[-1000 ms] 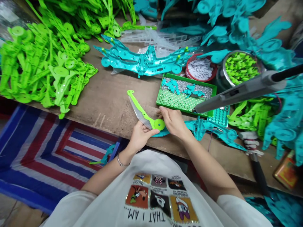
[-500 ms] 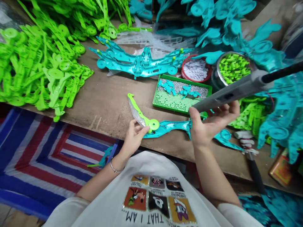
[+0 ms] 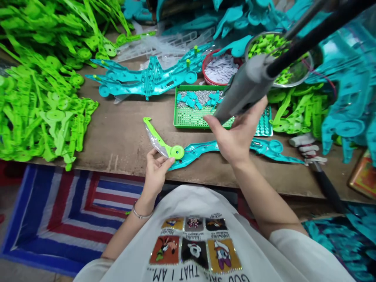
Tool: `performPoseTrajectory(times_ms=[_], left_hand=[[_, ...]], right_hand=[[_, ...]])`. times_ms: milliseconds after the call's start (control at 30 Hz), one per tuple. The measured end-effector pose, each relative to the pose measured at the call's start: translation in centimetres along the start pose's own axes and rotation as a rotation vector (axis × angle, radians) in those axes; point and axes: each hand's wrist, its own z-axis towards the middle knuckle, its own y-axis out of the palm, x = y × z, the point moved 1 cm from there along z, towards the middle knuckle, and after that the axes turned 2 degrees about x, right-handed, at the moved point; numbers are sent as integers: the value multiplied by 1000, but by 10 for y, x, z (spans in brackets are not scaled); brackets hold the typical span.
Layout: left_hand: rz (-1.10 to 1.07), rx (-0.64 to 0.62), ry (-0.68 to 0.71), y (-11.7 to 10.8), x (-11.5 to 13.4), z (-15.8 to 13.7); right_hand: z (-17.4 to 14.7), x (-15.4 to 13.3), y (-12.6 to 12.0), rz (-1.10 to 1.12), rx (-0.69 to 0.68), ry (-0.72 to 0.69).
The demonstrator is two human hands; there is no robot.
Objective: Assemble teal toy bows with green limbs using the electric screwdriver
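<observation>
My left hand [image 3: 157, 168] pinches a lime-green plastic arm [image 3: 158, 138] near its round hub. A clear plastic piece [image 3: 155, 140] shows along that arm, and the hub lies over the left end of a long teal plastic part [image 3: 202, 148]. My right hand [image 3: 241, 137] is closed around a grey electric screwdriver [image 3: 243, 88] with a black cord, tilted above the middle of the teal part. The screwdriver's tip is hidden by the hand. A thin wire runs along the teal part.
Behind the hands stand a green tray [image 3: 194, 117] of screws and small teal pieces, a red basket [image 3: 205, 62] of white pieces and a metal bowl [image 3: 308, 64] of green pieces. Green parts [image 3: 49, 113] are heaped left. A black-handled tool [image 3: 326, 184] lies right.
The screwdriver has become steeper and moved left in view, with my right hand around it. My left hand still pinches the green arm. The whole view has shifted somewhat.
</observation>
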Motion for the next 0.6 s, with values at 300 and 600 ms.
performPoseTrajectory(times_ms=[300,600], left_hand=[[27,11,-13,2,3,-2],[39,-5,1,2,1,-2]], right_hand=[[-71,0,11,3,-485,-265],[-64,1,26,-154,-527,-177]])
